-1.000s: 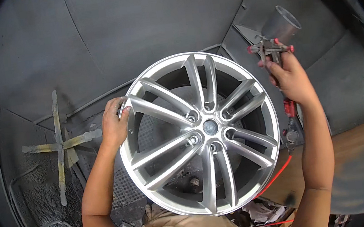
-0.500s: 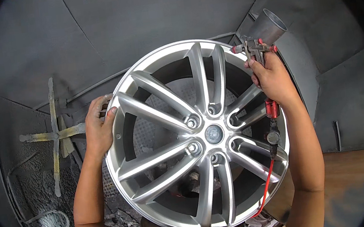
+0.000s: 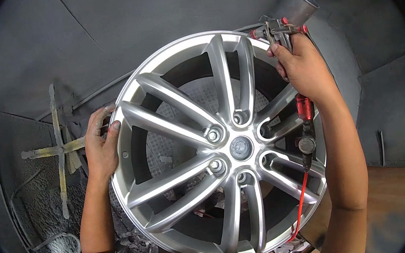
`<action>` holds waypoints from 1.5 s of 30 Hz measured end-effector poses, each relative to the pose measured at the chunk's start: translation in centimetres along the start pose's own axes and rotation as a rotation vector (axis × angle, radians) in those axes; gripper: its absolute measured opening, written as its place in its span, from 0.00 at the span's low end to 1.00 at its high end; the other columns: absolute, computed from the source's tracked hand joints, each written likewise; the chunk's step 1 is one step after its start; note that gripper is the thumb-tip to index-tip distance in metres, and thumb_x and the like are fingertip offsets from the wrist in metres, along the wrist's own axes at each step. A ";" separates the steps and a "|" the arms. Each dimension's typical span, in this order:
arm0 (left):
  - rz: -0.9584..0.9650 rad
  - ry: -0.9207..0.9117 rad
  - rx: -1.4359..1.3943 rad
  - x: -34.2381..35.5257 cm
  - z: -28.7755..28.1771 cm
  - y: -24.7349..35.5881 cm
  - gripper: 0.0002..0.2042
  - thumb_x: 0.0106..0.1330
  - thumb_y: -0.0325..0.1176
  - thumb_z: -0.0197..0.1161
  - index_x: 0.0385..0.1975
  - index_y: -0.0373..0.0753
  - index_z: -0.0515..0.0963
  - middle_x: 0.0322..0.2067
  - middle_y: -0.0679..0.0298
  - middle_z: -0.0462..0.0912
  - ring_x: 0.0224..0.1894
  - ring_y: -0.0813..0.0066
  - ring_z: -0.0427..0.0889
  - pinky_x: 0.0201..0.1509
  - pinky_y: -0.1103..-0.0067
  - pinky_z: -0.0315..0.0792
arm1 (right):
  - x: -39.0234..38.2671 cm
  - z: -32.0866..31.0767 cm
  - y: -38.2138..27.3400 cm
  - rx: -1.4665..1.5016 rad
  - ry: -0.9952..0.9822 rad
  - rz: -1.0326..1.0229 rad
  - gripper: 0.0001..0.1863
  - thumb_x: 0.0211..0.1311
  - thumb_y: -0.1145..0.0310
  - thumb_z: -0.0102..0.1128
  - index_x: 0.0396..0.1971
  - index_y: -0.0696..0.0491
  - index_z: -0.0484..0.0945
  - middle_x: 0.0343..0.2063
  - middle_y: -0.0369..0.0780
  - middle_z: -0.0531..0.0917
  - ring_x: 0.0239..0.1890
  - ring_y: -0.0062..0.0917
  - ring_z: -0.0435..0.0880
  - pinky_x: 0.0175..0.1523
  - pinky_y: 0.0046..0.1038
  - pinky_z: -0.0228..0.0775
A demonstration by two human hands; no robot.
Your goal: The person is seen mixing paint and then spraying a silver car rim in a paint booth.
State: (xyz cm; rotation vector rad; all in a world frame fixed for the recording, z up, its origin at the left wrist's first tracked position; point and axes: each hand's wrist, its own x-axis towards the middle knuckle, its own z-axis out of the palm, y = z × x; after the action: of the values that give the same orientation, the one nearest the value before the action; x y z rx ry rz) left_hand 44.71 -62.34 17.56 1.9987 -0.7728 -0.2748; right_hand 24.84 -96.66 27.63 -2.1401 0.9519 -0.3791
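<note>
A silver multi-spoke car wheel (image 3: 167, 124) fills the middle of the view, its face turned toward me. My left hand (image 3: 100, 150) grips the left edge of the rim, thumb on the front and fingers bent around the outer side. In my right hand (image 3: 301, 67) is a spray gun (image 3: 279, 31), held at the upper right of the rim with its nozzle end pointing left. A grey metal cup (image 3: 297, 4) sits on top of the gun. Below its handle hang a red fitting, a round gauge (image 3: 307, 145) and a red air hose (image 3: 301, 199) running down across the wheel.
Grey, paint-dusted panels (image 3: 150, 17) enclose the space behind and at both sides. A cross-shaped, partly yellow bar frame (image 3: 59, 151) stands at the left. Crumpled scraps (image 3: 134, 251) lie below the wheel; a brown surface (image 3: 395, 199) is at the lower right.
The wheel looks slightly larger, its top edge higher in view. My left hand has shifted left and a little up with the rim. The spray gun has risen slightly in my right hand.
</note>
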 end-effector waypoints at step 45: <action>0.022 0.011 -0.004 0.3 0.0 -0.4 0.17 0.67 0.27 0.61 0.54 0.31 0.77 0.52 0.54 0.78 0.57 0.63 0.77 0.63 0.73 0.68 | -2.3 0.6 -1.1 -0.064 -0.043 0.070 0.11 0.69 0.68 0.56 0.35 0.63 0.73 0.23 0.43 0.80 0.23 0.28 0.82 0.32 0.32 0.72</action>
State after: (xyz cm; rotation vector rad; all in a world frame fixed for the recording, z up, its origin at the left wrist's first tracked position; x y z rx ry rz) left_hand 45.13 -62.41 17.30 1.9854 -0.7857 -0.2520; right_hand 24.17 -94.19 28.05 -2.1567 1.0241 -0.2706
